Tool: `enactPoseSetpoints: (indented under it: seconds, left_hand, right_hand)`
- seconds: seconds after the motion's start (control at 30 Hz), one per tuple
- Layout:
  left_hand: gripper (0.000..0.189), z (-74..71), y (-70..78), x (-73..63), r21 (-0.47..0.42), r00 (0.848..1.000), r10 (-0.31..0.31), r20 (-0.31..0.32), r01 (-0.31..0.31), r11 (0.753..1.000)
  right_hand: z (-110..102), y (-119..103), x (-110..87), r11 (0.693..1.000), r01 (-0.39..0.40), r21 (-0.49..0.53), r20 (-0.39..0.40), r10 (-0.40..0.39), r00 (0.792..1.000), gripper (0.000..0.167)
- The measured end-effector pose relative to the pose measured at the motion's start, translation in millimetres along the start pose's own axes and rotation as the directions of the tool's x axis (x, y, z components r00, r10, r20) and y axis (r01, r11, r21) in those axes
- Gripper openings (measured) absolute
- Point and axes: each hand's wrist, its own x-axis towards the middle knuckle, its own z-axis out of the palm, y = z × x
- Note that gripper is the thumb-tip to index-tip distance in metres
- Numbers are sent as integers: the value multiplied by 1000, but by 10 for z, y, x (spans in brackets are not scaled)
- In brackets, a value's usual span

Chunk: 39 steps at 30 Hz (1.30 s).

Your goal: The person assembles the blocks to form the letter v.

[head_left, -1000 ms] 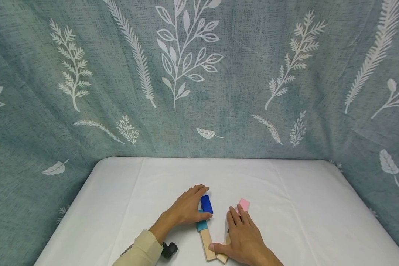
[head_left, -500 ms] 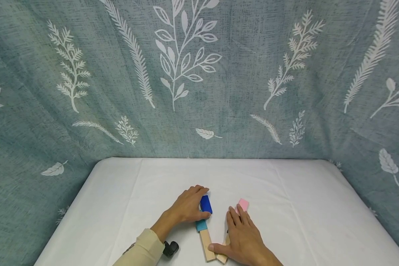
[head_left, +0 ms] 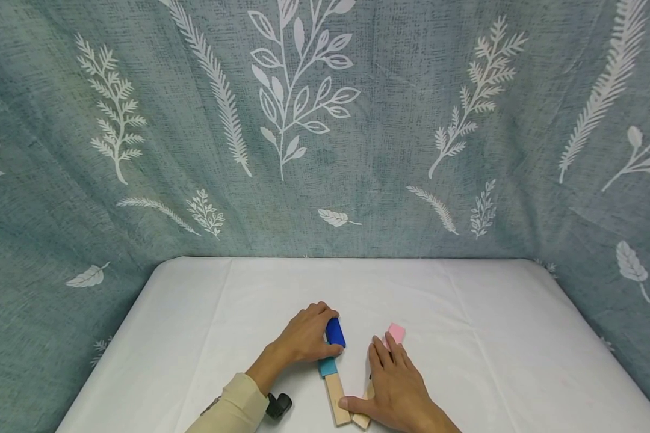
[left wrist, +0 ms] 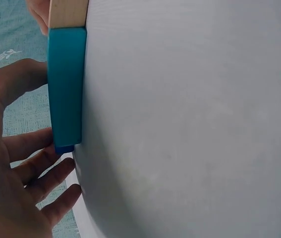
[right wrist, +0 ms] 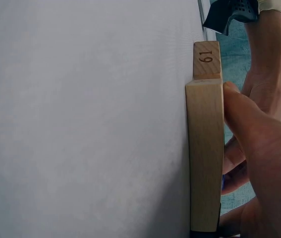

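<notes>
On the white cloth, wooden blocks lie end to end in two lines that meet near the front. The left line holds a blue block (head_left: 336,334), a teal block (head_left: 327,367) and a plain wood block (head_left: 336,399). My left hand (head_left: 305,338) grips the blue block, thumb at its near end and fingertips round its far end. A second plain block (head_left: 360,420) starts the right line, partly under my right hand (head_left: 399,388). Straight fingers of that hand reach a pink block (head_left: 397,333), while its thumb touches where the plain blocks meet. A dark block end (right wrist: 203,234) shows in the right wrist view.
A black wrist camera (head_left: 279,406) sits beside the left sleeve (head_left: 233,406). The white-covered table (head_left: 206,325) ends at a green leaf-patterned curtain (head_left: 325,150). One plain block's end (right wrist: 206,58) carries a printed number.
My left fingertips have drawn in slightly against the far end of the blue block. The right hand and the other blocks stay in place; the head view shifts a little.
</notes>
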Motion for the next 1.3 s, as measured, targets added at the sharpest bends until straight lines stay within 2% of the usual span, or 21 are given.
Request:
enactPoseSetpoints:
  seconds: [0.53,0.87,1.1,1.3]
  left_hand:
    - [65,1,16,8,-21,1000,11,-2,-11,1000]
    - [66,-67,23,0,-45,1000,4,-4,-4,999]
    - [66,-162,17,-37,-116,999,-31,7,32,993]
    - [67,-174,-9,-53,-150,999,-39,20,41,988]
  right_hand:
    - [-18,-4,3,1000,-4,-7,14,4,1000,129]
    - [-6,3,12,1000,-5,-6,18,5,1000,128]
    - [-7,-2,13,1000,-6,-5,15,6,1000,129]
    - [-7,-8,11,1000,-10,-15,16,10,1000,129]
